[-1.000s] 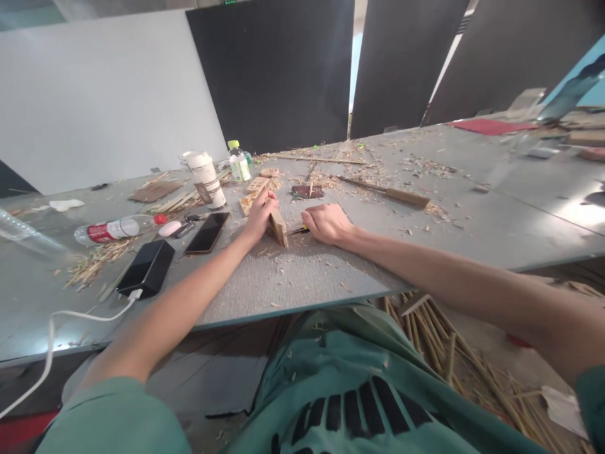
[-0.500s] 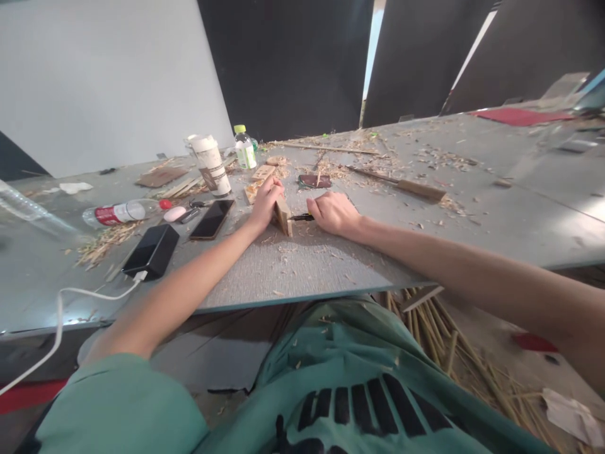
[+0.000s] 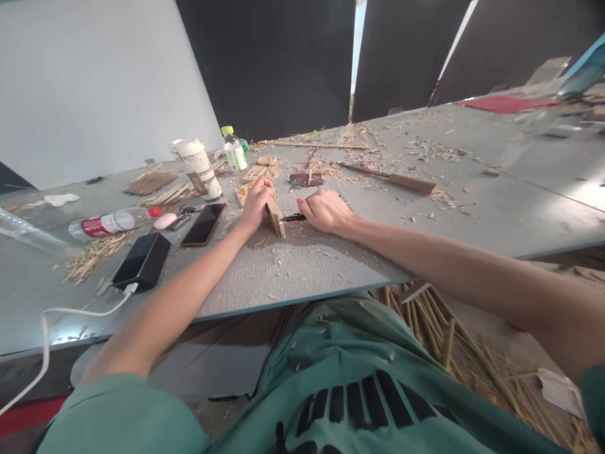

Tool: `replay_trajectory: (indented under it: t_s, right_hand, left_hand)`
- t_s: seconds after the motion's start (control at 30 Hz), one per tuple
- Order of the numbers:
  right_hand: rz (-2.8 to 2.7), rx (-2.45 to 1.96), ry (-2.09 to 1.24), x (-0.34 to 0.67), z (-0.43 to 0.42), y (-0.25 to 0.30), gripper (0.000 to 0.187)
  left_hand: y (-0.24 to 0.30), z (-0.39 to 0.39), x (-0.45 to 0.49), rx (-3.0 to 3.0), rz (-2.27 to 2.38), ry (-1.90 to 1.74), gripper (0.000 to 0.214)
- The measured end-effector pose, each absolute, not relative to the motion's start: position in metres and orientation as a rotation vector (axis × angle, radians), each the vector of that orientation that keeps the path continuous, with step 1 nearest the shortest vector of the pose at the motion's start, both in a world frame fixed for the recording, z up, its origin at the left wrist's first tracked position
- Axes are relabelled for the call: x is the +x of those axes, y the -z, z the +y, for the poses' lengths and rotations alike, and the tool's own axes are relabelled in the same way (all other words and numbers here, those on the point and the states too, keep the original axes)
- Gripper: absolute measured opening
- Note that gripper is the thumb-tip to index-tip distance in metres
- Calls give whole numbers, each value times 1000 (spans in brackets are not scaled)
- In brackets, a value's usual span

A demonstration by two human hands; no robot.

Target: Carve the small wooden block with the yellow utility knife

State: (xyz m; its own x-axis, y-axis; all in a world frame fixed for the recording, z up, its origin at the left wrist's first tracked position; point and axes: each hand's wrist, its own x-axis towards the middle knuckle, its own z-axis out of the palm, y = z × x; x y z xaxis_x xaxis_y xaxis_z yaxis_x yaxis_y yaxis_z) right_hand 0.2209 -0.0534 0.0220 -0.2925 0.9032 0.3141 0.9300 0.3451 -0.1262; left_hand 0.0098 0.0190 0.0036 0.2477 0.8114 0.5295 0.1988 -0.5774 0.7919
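My left hand (image 3: pixel 255 205) is closed around a small wooden block (image 3: pixel 275 219) that stands on edge on the grey table (image 3: pixel 312 265). My right hand (image 3: pixel 324 211) is curled into a fist around a small dark-handled knife (image 3: pixel 293 218), and its tip touches the block's right face. Wood shavings lie scattered around both hands.
Left of my hands lie a black phone (image 3: pixel 203 225), a power bank (image 3: pixel 140 261) with a white cable, a plastic bottle (image 3: pixel 109 222), a paper cup (image 3: pixel 197 168) and a small green-capped bottle (image 3: pixel 234 151). A wooden-handled tool (image 3: pixel 397 180) lies at the back right. Bamboo sticks (image 3: pixel 439 334) cover the floor.
My hands have stayed on the block and knife. The knife tip has moved in from beside the block until it touches it. The camera view shifted a little.
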Motion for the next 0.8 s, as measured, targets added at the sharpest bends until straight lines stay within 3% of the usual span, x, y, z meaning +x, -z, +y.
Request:
replay_trajectory:
  t_s: [0.27, 0.8]
  right_hand:
    - [-2496, -1475, 26, 235, -46, -30, 57]
    - [-2308, -1465, 15, 233, -50, -30, 61]
  left_hand:
    - [-4, 19, 10, 1961, 936, -1320, 29]
    - [-7, 16, 9, 1969, 968, -1285, 34]
